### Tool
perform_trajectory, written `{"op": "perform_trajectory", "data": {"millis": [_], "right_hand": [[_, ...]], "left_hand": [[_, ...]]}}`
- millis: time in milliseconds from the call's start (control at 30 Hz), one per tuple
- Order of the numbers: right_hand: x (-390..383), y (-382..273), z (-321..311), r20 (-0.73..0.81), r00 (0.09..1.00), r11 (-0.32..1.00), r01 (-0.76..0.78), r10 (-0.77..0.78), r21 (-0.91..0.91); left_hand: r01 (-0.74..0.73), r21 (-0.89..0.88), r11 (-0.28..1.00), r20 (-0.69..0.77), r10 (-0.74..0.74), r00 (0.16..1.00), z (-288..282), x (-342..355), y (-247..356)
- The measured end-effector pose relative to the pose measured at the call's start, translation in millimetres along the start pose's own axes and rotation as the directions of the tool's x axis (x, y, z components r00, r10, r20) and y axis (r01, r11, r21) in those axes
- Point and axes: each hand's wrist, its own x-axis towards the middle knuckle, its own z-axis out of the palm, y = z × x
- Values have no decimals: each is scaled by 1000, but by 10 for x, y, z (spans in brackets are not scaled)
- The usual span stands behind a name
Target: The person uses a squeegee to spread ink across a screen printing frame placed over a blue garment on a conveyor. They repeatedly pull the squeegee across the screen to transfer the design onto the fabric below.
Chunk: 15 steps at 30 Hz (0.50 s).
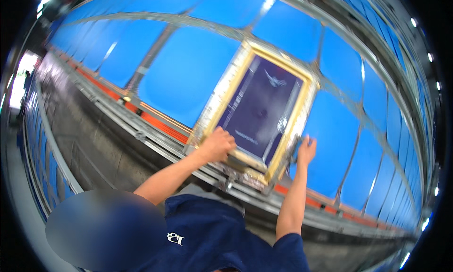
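A rectangular screen-printing frame (306, 109) with a metal rim and yellow inner border lies tilted on a long blue-topped table. Its dark purple mesh (259, 106) carries a pale winged mark near the far end. My left hand (218, 144) is closed at the frame's near left corner, on the end of a pale bar (247, 160) that runs along the near edge. Whether that bar is loose or part of the frame I cannot tell. Beside the frame's right side, my right hand (306, 150) is closed at a small dark fitting; its grip is blurred.
Blue panels (184, 78) stretch away to both sides, divided by greyish strips. Along the table's near edge runs a metal rail (160, 147) with an orange strip (165, 126). Another rack of blue panels (47, 158) stands at the far left, across a grey floor.
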Motion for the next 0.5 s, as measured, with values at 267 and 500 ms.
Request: {"op": "perform_trajectory", "data": {"millis": [267,500], "right_hand": [[-79,-935,-265,261,953,947,-215,150,238],[-890,-2097,723,138,990,941,-38,-9,336]], "left_hand": [[93,-49,994,-80,-97,992,-294,-317,-104],[145,-71,987,1,-145,989,-1180,-1021,-1443]]}}
